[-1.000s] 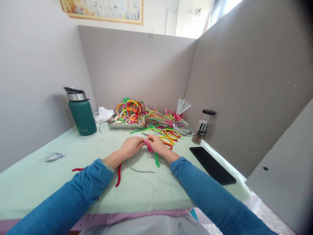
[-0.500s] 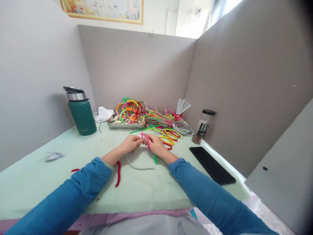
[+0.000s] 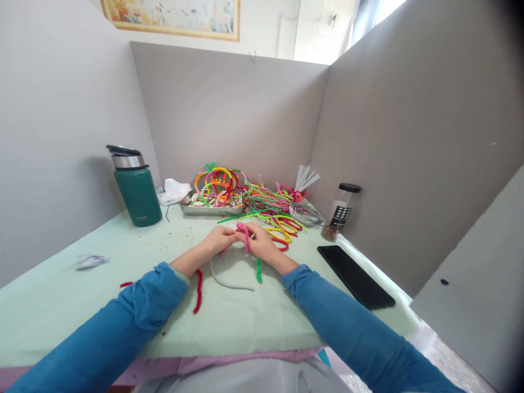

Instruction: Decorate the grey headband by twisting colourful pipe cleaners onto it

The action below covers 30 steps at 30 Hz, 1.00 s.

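Pink pipe cleaner (image 3: 246,233) is over the tabletop (image 3: 229,322), at seven o'clock from the colourful pile (image 3: 268,199); left hand (image 3: 219,240) and right hand (image 3: 262,243) grips are clamped on it, probably for steadiness.

Pink strip (image 3: 247,240) partly behind fingertips (image 3: 231,234)

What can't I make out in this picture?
Pink strip, head view: the pinched part, hidden by fingers.
Green strip, head view: its far end, hidden by the right hand.
Jar label, head view: its words, too small.
Framed picture, head view: its top, cut off by the upper edge.
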{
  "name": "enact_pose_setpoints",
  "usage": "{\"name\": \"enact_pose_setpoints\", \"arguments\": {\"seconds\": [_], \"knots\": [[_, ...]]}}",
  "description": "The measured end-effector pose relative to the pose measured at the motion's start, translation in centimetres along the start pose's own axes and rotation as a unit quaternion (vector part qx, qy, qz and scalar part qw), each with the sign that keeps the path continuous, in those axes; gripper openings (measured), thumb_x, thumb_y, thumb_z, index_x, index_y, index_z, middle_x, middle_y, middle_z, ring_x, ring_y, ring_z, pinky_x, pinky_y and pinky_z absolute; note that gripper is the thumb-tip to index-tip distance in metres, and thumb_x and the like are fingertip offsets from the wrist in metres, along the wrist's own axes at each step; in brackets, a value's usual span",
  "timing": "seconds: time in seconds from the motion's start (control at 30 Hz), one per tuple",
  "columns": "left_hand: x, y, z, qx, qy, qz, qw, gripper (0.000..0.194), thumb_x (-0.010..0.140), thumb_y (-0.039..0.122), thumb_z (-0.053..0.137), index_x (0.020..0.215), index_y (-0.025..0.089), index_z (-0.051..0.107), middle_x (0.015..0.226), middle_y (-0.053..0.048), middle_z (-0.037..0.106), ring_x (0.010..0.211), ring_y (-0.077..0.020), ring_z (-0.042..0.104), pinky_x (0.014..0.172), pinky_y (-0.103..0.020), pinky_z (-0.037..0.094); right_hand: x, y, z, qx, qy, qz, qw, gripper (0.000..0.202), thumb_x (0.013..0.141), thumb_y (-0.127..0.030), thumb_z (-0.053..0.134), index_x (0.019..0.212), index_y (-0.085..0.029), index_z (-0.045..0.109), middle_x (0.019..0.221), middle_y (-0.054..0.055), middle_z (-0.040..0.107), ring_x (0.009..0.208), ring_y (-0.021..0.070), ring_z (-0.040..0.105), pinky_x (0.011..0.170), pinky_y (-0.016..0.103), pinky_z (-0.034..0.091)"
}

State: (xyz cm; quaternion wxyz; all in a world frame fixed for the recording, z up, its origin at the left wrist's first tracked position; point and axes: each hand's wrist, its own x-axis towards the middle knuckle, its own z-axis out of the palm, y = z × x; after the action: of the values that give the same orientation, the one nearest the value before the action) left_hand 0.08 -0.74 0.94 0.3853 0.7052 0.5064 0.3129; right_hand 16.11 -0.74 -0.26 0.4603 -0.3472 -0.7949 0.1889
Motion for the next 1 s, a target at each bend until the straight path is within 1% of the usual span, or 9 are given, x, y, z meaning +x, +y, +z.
{"name": "enact_pose_setpoints", "arguments": {"seconds": [0.13, 0.2, 0.3, 0.43, 0.53, 0.63, 0.73, 0.8, 1.0], "knots": [[-0.32, 0.43, 0.25, 0.006, -0.002, 0.002, 1.0, 0.044, 0.067, 0.055, 0.055, 0.075, 0.014, 0.066, 0.043, 0.006, 0.032, 0.035, -0.0044, 0.027, 0.034, -0.019, 0.02, 0.14, 0.11, -0.15, 0.043, 0.019, 0.032, 0.998, 0.026, 0.082, -0.039, 0.045, 0.069, -0.017, 0.052, 0.064, -0.001, 0.047, 0.062, 0.0117, 0.042, 0.057, 0.023, 0.033], [-0.43, 0.6, 0.3, 0.004, -0.006, 0.002, 1.0, 0.044, 0.066, 0.055, 0.056, 0.077, 0.014, 0.067, 0.044, 0.006, 0.032, 0.035, -0.0043, 0.026, 0.034, -0.02, 0.019, 0.19, 0.24, -0.16, 0.056, 0.023, 0.041, 0.997, 0.026, 0.08, -0.038, 0.046, 0.065, -0.017, 0.049, 0.06, -0.003, 0.043, 0.059, 0.0108, 0.039, 0.055, 0.022, 0.032], [-0.48, 0.71, 0.32, -0.001, -0.011, 0.0, 1.0, 0.045, 0.066, 0.055, 0.057, 0.081, 0.014, 0.067, 0.043, 0.006, 0.033, 0.035, -0.0045, 0.027, 0.034, -0.02, 0.02, 0.26, 0.34, -0.14, 0.067, 0.024, 0.049, 0.996, 0.024, 0.078, -0.037, 0.048, 0.065, -0.017, 0.049, 0.06, -0.003, 0.043, 0.057, 0.0104, 0.038, 0.053, 0.022, 0.031], [-0.42, 0.64, 0.34, -0.012, -0.009, -0.008, 1.0, 0.046, 0.065, 0.054, 0.058, 0.085, 0.014, 0.068, 0.043, 0.006, 0.037, 0.034, -0.0047, 0.03, 0.035, -0.02, 0.024, 0.47, 0.14, -0.18, 0.079, 0.039, 0.078, 0.993, 0.022, 0.078, -0.036, 0.047, 0.068, -0.017, 0.052, 0.064, -0.002, 0.048, 0.059, 0.0111, 0.041, 0.054, 0.023, 0.034], [-0.41, 0.62, 0.32, -0.012, -0.01, -0.011, 1.0, 0.047, 0.064, 0.055, 0.058, 0.086, 0.014, 0.067, 0.044, 0.006, 0.039, 0.035, -0.0049, 0.031, 0.035, -0.02, 0.024, 0.62, -0.1, -0.25, 0.074, 0.045, 0.077, 0.993, 0.021, 0.077, -0.034, 0.048, 0.065, -0.016, 0.051, 0.065, -0.001, 0.05, 0.062, 0.0115, 0.043, 0.056, 0.023, 0.035], [-0.49, 0.78, 0.29, -0.013, -0.021, 0.007, 1.0, 0.045, 0.064, 0.055, 0.059, 0.079, 0.014, 0.066, 0.045, 0.006, 0.04, 0.037, -0.005, 0.034, 0.037, -0.019, 0.026, 0.63, -0.13, -0.21, 0.078, 0.043, 0.081, 0.993, 0.021, 0.076, -0.033, 0.049, 0.063, -0.016, 0.05, 0.062, -0.002, 0.047, 0.06, 0.0108, 0.041, 0.055, 0.022, 0.034], [-0.57, 0.93, 0.3, -0.024, -0.045, 0.024, 0.998, 0.041, 0.065, 0.054, 0.058, 0.071, 0.014, 0.06, 0.049, 0.006, 0.042, 0.038, -0.0052, 0.037, 0.038, -0.019, 0.028, 0.53, 0.1, -0.03, 0.092, 0.044, 0.09, 0.991, 0.023, 0.076, -0.033, 0.049, 0.061, -0.016, 0.047, 0.058, -0.003, 0.042, 0.057, 0.0099, 0.038, 0.053, 0.022, 0.032], [-0.52, 0.85, 0.32, -0.021, -0.053, 0.035, 0.998, 0.04, 0.066, 0.054, 0.057, 0.067, 0.014, 0.056, 0.052, 0.006, 0.042, 0.038, -0.0046, 0.036, 0.037, -0.019, 0.028, 0.47, 0.27, 0.08, 0.096, 0.045, 0.087, 0.991, 0.024, 0.076, -0.034, 0.049, 0.061, -0.016, 0.046, 0.057, -0.004, 0.041, 0.056, 0.0097, 0.037, 0.053, 0.022, 0.031], [-0.08, 0.26, 0.27, 0.016, -0.046, 0.067, 0.997, 0.036, 0.071, 0.05, 0.052, 0.068, 0.015, 0.052, 0.052, 0.005, 0.043, 0.037, -0.0043, 0.033, 0.036, -0.018, 0.024, 0.58, 0.49, 0.09, 0.077, 0.054, 0.087, 0.992, 0.024, 0.077, -0.034, 0.047, 0.062, -0.017, 0.046, 0.059, -0.003, 0.043, 0.058, 0.0104, 0.038, 0.054, 0.022, 0.032]]}}
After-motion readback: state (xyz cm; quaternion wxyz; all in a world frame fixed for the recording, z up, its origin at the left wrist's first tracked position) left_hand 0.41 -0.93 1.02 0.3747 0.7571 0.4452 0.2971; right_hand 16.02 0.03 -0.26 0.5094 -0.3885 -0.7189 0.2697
